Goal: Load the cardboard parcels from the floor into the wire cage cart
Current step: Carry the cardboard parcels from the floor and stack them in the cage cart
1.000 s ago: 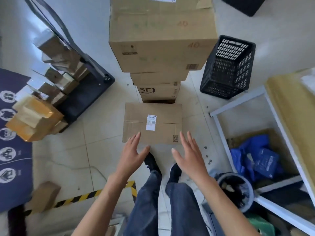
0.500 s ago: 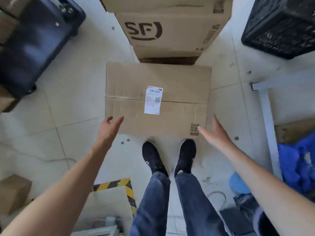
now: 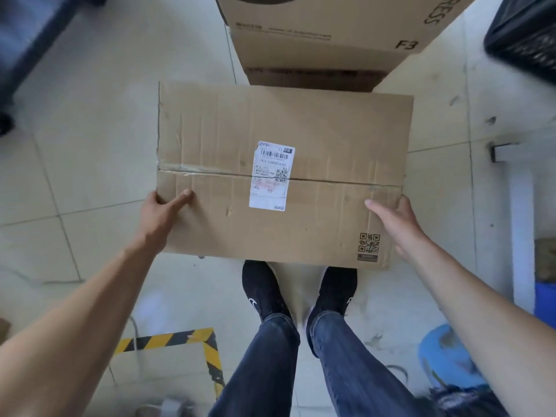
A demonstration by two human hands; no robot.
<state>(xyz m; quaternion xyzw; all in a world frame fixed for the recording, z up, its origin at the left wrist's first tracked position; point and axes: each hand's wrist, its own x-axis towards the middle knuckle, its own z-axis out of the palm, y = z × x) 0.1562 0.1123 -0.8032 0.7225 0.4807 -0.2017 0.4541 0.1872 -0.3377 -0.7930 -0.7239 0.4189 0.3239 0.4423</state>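
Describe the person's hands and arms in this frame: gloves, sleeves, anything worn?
Both are bare. The left hand and right hand wear no gloves, and no ring, watch or wristband shows. Both forearms are uncovered right to the frame edge, so no sleeve is visible. Lower down, the person wears dark blue jeans and black shoes with a small white mark on each.

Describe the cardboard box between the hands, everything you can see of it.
The cardboard box is flat, brown and creased, lying top up in front of the shoes. A taped seam runs across its top, with a white shipping label stuck over the seam and a printed QR code near the right front corner. The left hand grips its left edge, thumb on top; the right hand grips its right edge the same way. A bigger box stands right behind it.
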